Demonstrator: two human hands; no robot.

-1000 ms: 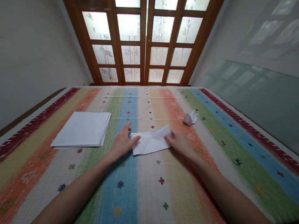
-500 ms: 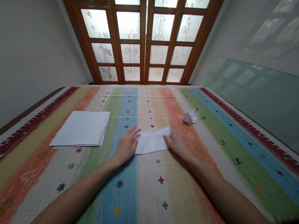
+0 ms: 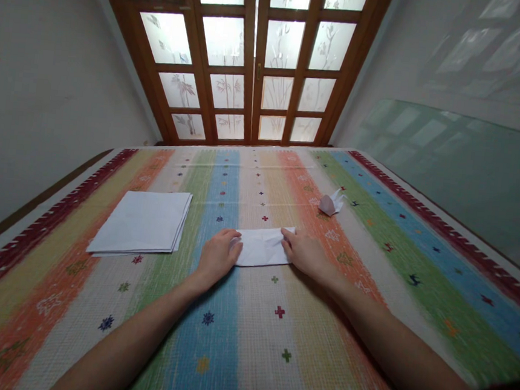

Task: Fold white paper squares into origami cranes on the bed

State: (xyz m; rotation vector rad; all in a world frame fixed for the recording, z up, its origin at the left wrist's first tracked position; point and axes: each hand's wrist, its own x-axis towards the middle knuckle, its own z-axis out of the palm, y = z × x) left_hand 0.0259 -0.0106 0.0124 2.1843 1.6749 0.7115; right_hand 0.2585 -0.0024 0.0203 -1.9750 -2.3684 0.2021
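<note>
Mid-frame, I see the left hand point(image 3: 221, 252) and right hand point(image 3: 305, 252) gripping opposite ends of a folded sheet point(image 3: 262, 248) over the striped cloth point(image 3: 256, 340). A paper stack point(image 3: 143, 221) lies left of centre; a crumpled-looking paper figure point(image 3: 331, 202) sits right of centre.

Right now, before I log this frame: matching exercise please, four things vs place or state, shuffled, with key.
1. Folded paper
2. Paper stack
3. Small paper figure
4. Doors

A. Beyond the right hand, touched by neither hand
B. Brown frame with pale panes, in the background
C. Between both hands, touched by each
D. Lying flat, to the left of the left hand

Pairs: 1-C, 2-D, 3-A, 4-B
</note>
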